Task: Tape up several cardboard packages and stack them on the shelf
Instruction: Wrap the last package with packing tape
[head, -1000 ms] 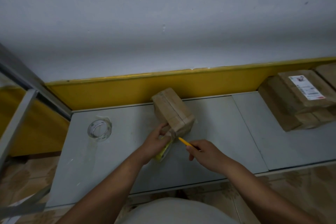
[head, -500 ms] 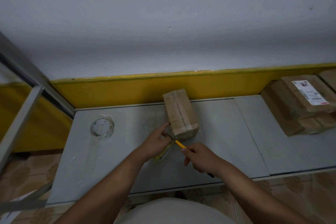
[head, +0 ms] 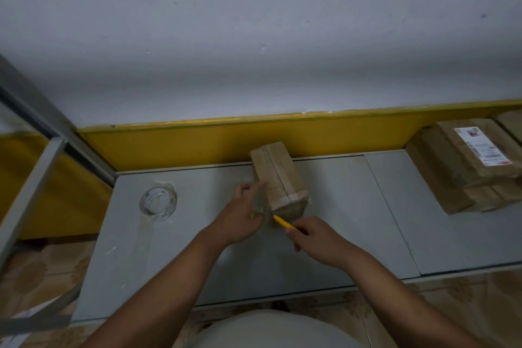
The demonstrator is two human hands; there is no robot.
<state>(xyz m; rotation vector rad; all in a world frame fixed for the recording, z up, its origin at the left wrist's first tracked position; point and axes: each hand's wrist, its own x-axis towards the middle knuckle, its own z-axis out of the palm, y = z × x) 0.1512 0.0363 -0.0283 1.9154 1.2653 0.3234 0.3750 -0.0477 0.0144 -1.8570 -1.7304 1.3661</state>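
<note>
View from the head camera, looking down on a grey shelf (head: 324, 234). We see a small cardboard box (head: 278, 181) standing on the shelf near the middle, towards its far edge, with its long side running away from us. A strip of tape runs along its top and down its near end.

The left hand (head: 244, 215) lies against the near left corner of the box, with its fingers (head: 248, 188) reaching up along the left side. It is blurred, and something thin and see-through shows beside it. We cannot tell whether the hand grips anything.

The right hand (head: 319, 240) is just near and to the right of the box, its fingers curled round a yellow cutter (head: 284, 222). The cutter's tip points far and left, at the bottom near end of the box, between the two hands.

A roll of clear tape (head: 158, 203) lies flat on the shelf, well to the left of the box and apart from both hands. At the far right we see a stack of cardboard packages (head: 452, 178); the top one carries a white label (head: 477, 150). A yellow band (head: 183, 144) runs along the wall behind the shelf.
</note>
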